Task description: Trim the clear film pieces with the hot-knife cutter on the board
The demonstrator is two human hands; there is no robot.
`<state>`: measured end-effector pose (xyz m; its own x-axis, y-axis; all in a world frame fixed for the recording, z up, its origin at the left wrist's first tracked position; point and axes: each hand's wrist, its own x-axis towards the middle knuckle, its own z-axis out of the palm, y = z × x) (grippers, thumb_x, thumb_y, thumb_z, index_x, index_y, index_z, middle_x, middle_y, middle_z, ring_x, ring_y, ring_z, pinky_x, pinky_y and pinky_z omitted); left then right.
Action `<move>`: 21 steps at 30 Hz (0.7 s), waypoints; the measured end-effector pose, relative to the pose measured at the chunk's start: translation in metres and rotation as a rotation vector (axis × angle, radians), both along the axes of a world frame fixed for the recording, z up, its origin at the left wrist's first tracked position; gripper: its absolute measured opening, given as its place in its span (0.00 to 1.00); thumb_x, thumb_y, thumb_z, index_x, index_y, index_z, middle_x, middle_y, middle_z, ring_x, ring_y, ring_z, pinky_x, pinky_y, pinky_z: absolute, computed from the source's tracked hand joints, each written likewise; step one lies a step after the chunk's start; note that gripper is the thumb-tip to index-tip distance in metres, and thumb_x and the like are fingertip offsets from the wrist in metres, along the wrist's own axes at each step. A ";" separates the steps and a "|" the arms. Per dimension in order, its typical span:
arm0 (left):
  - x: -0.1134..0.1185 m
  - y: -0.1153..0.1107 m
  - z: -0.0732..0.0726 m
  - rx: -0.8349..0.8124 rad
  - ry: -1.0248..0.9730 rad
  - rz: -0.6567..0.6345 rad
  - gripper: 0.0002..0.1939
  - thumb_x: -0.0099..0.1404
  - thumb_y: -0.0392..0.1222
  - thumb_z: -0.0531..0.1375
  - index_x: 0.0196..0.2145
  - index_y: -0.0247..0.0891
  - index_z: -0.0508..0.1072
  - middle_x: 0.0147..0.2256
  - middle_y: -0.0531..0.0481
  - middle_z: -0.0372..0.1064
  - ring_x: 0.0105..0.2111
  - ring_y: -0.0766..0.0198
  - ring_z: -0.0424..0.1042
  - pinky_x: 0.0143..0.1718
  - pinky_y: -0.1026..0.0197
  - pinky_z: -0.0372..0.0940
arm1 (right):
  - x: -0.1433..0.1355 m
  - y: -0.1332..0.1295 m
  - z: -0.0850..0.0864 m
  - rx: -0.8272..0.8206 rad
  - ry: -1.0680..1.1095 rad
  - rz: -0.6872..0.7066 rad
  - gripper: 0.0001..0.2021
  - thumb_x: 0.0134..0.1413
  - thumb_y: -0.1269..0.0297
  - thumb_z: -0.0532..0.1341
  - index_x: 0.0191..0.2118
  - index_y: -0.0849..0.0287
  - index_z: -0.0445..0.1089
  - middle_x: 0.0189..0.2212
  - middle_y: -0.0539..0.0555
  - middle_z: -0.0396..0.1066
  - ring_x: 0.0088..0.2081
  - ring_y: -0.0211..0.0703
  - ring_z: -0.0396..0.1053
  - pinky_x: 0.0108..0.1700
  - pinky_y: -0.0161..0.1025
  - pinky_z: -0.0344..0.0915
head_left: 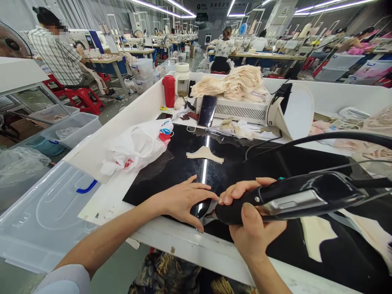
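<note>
The black handheld tool [294, 200] is held above the near part of the black sheet [159, 183], with its long axis laid roughly crosswise to the view: its rear end is directed rightward and slightly away, and its narrow front end is pointed leftward, into the space between the thumb and fingers of the left hand [180, 200]. The tool is gripped by the right hand [255, 234], the fingers being wrapped over the far side and the thumb set on the near side, close to the metal lever. The left hand is nearest to the tool's front end; it is held palm down and empty as far as can be seen, with the thumb set well apart from the spread fingers. Its fingertips are brought close to those of the right hand, though whether contact is made cannot be told. What lies directly under the palm is hidden. A curved cream piece [205, 154] is laid flat on the sheet, beyond the left hand and slightly to its right, with its long axis running sideways. Another cream piece [317, 239] is seen right of the right hand, on the near side of the tool.
</note>
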<state>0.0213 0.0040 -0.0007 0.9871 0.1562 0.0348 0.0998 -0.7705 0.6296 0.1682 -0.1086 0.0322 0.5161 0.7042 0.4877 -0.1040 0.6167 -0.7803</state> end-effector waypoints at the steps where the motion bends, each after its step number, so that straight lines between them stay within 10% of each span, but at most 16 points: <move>1: 0.000 0.000 0.000 -0.001 -0.002 0.002 0.42 0.60 0.55 0.70 0.67 0.45 0.61 0.63 0.42 0.67 0.69 0.44 0.55 0.70 0.30 0.32 | 0.000 0.000 -0.001 -0.008 0.001 -0.004 0.16 0.59 0.66 0.66 0.52 0.50 0.66 0.32 0.46 0.69 0.28 0.39 0.69 0.33 0.43 0.71; 21: -0.004 0.000 0.001 0.012 -0.038 0.015 0.30 0.61 0.52 0.71 0.58 0.47 0.69 0.67 0.44 0.60 0.70 0.43 0.52 0.70 0.29 0.34 | 0.002 0.002 0.011 0.003 0.031 -0.016 0.17 0.56 0.64 0.68 0.50 0.51 0.66 0.30 0.46 0.69 0.27 0.39 0.69 0.31 0.41 0.71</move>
<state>0.0177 0.0035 0.0006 0.9827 0.1698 0.0743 0.0871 -0.7770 0.6235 0.1697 -0.1069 0.0429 0.5422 0.6942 0.4734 -0.1180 0.6207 -0.7751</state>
